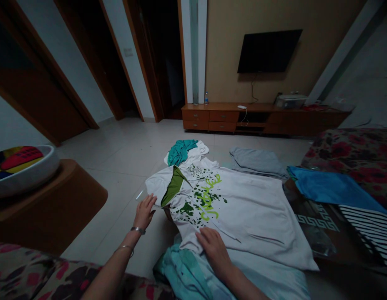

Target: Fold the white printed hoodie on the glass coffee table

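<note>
A white hooded top (243,196) with a green splatter print and lettering lies spread flat on a low table. Its hood, lined in green (174,186), points to the left. At the hood's near edge is my left hand (145,210), fingers stretched out and apparently touching the cloth. My right hand (214,250) rests flat on the near side of the top, by its sleeve, fingers extended. Under and in front of the top is a pale turquoise garment (181,271). Beyond the hood sits a bunched teal cloth (182,152) with white fabric.
Folded grey clothes (257,160) lie behind the top. To the right are a blue garment (334,187) and a striped one (370,233) on the dark table (325,212). A white bowl (31,177) stands on a brown stand (84,196) at left. Floral sofas (356,150) flank the table.
</note>
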The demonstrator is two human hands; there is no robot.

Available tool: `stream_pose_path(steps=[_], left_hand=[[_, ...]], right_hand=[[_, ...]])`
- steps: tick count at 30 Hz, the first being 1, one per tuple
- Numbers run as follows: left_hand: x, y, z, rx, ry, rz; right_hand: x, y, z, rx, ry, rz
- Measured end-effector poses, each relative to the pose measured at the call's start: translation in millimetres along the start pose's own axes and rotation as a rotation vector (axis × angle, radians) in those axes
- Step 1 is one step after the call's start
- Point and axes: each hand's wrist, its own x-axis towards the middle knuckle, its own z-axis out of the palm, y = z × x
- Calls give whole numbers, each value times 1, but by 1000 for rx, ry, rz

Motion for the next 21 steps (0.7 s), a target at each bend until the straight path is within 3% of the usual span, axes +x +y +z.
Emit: stream_pose_path(steps=[3, 7, 13, 17, 21], left_hand=[[8, -8, 11, -47, -54, 90], [13, -16, 21, -120, -49, 99], [13, -29, 16, -266, -1, 122], [15, -32, 2, -400, 31, 28], [26, -33, -21, -545, 26, -137]], right_hand=[[20, 3, 6, 75, -45, 27], [32, 8, 5, 297, -134, 123], [34, 9, -17, 552, -234, 258], [49, 6, -47, 659, -314, 333], [85, 16, -81, 775, -345, 355]])
